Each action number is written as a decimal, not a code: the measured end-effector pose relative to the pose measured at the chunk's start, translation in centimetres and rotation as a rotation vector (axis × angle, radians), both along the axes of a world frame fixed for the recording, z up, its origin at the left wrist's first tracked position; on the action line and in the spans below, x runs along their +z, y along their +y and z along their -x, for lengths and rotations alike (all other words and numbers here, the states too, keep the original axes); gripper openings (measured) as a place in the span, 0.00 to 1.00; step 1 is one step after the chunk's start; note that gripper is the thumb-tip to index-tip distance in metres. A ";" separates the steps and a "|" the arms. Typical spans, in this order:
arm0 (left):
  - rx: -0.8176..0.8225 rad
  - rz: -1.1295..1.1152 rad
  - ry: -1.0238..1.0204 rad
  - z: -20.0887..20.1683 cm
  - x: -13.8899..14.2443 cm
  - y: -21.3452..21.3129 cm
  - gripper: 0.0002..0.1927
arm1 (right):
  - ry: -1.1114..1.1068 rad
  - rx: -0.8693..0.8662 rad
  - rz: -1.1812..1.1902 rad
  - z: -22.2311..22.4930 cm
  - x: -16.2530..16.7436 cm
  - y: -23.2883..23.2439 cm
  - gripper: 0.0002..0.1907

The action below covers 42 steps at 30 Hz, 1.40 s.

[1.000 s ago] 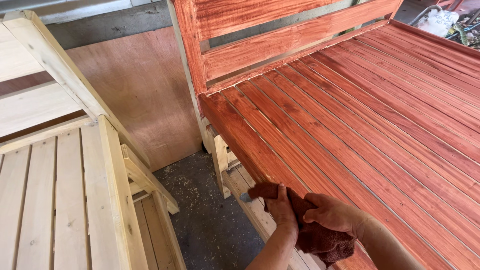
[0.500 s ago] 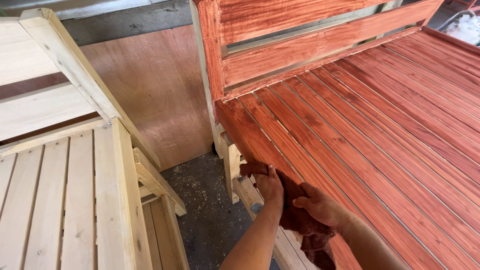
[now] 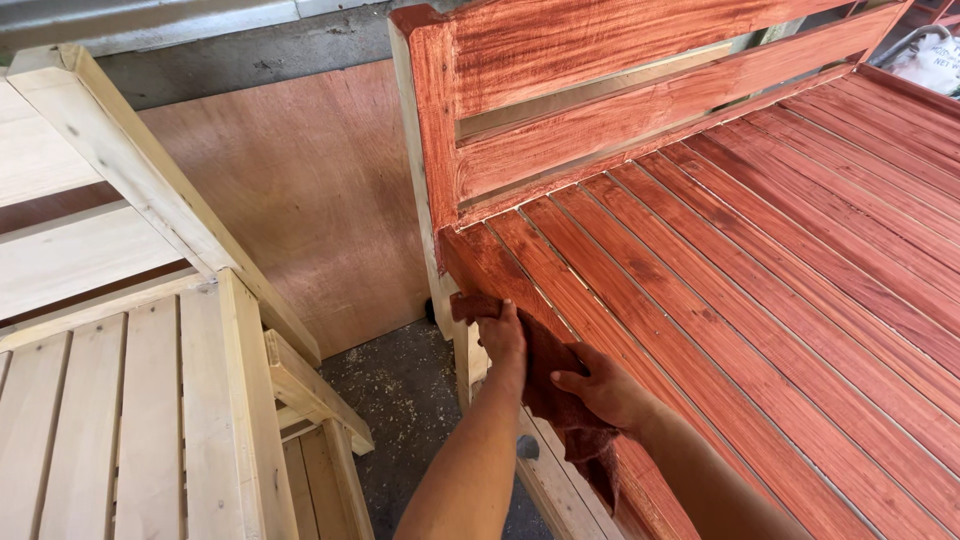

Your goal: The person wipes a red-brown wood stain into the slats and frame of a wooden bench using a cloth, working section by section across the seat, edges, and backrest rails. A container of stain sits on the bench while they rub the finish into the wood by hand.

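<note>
A dark red stained rag (image 3: 545,375) lies pressed along the left side rail of a red-stained slatted wooden bed frame (image 3: 760,260). My left hand (image 3: 500,335) grips the rag's upper end against the rail's outer edge, just below the corner post. My right hand (image 3: 605,390) holds the rag's lower part on top of the rail, and a loose tail of cloth hangs down below it. The headboard (image 3: 600,110) rises behind, stained the same red.
An unstained pale wooden bed frame (image 3: 150,380) stands close on the left. Between the two frames is a narrow strip of grey concrete floor (image 3: 400,400) with sawdust. A brown plywood sheet (image 3: 300,200) leans behind. A white sack (image 3: 930,60) sits at the far right.
Both hands have slid the rag up the side rail toward the headboard corner. The view has shifted, so the corner post is now in sight.
</note>
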State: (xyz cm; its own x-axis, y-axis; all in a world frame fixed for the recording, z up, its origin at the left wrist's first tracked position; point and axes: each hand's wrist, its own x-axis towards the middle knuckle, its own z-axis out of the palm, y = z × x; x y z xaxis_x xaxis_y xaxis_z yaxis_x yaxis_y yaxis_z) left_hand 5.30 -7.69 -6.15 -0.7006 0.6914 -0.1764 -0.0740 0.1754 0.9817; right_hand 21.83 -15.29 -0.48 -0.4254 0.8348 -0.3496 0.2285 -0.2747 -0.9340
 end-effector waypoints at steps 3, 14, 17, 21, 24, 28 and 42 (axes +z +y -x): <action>0.022 -0.162 -0.216 0.6 -0.3 0.3 0.45 | -0.052 0.010 0.006 0.2 -0.5 0.3 0.26; -0.024 -0.180 -0.545 -5.2 -1.5 -6.4 0.60 | -0.163 0.064 0.179 -4.5 1.7 -5.3 0.24; -0.051 0.092 -0.545 -6.5 -1.5 -8.0 0.61 | -0.283 0.088 0.217 -5.8 2.8 -7.3 0.25; -0.056 -0.171 -0.580 -9.4 -2.5 -10.6 0.55 | -0.342 0.097 0.194 -8.1 3.5 -10.2 0.26; -0.032 -0.210 -0.430 -11.9 -3.4 -12.9 0.53 | -0.300 0.046 0.254 -10.0 3.4 -12.6 0.26; -0.056 -0.298 -0.517 -15.1 -3.8 -16.2 0.48 | -0.274 0.066 0.226 -13.4 3.3 -15.9 0.24; -0.030 -0.008 -0.348 -26.0 -6.2 -26.5 0.41 | -0.340 0.100 0.228 -23.8 1.2 -24.2 0.29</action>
State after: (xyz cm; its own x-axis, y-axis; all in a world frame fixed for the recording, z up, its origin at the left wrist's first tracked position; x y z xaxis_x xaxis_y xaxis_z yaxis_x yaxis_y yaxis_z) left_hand 31.28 -34.16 -12.34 -0.5787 0.7133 -0.3954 -0.3992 0.1751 0.9000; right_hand 45.68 -39.44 0.75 -0.3285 0.6804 -0.6550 0.5495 -0.4264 -0.7185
